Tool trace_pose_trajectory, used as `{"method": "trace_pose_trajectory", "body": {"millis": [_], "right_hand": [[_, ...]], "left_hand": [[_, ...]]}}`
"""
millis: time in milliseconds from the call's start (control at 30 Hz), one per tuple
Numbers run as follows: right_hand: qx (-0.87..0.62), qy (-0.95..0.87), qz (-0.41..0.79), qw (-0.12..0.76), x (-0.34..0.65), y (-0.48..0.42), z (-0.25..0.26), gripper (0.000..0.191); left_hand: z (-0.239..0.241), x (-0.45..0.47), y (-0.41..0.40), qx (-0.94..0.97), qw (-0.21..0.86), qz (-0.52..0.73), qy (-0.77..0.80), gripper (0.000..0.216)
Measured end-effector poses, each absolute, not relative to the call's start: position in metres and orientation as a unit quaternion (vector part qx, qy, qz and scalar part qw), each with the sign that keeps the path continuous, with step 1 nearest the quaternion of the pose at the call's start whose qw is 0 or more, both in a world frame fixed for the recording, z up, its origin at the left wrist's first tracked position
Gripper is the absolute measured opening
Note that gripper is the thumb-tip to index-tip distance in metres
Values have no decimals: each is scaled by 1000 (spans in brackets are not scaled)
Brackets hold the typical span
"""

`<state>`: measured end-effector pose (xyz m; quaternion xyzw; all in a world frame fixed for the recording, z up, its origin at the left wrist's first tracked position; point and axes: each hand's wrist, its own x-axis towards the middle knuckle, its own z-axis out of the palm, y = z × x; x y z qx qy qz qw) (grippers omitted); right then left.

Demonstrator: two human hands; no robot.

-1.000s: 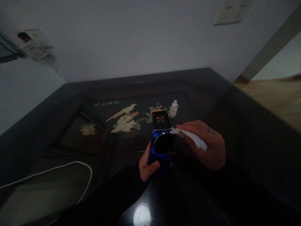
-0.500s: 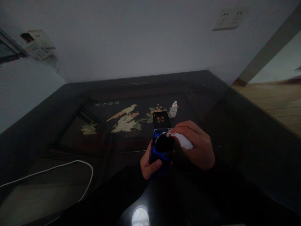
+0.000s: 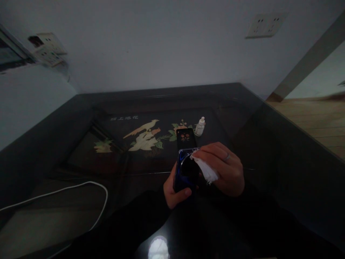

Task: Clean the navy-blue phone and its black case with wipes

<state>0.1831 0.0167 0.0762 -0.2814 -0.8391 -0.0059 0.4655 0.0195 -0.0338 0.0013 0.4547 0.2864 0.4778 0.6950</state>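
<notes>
My left hand (image 3: 175,190) is wrapped round a blue smartphone (image 3: 184,181), its thumb across the lower back. The phone's back, with a large round black camera module (image 3: 189,166), faces up. Pinched in the fingers of my right hand (image 3: 225,165) is a white tissue (image 3: 207,172), which rests at the top right rim of the camera module. Just beyond the phone lies a second, black phone (image 3: 185,139) on the table. A small white dropper bottle (image 3: 199,126) stands upright beside it on the right.
The dark glossy table (image 3: 161,94) bears a bird-and-flower picture (image 3: 145,136). A white cable (image 3: 64,188) curves over the left side. Wall sockets (image 3: 266,26) are at the upper right, more sockets (image 3: 51,49) at the upper left. Wooden floor (image 3: 318,118) shows at right.
The tissue has shifted slightly and hangs lower from my right fingers. Both hands and the blue phone sit a little further right in view; the camera view has also shifted slightly.
</notes>
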Motion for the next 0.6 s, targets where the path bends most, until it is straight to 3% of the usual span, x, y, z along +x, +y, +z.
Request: {"method": "trace_pose_trajectory", "body": {"millis": [400,600], "right_hand": [[-290,-838,5,463,186,18,78,14],[-226,-873,-65,427,182,14,78,16]], "left_hand": [[7,22,-39,476,663,464,344,88],[7,24,-35,538,587,514,320,79]]}}
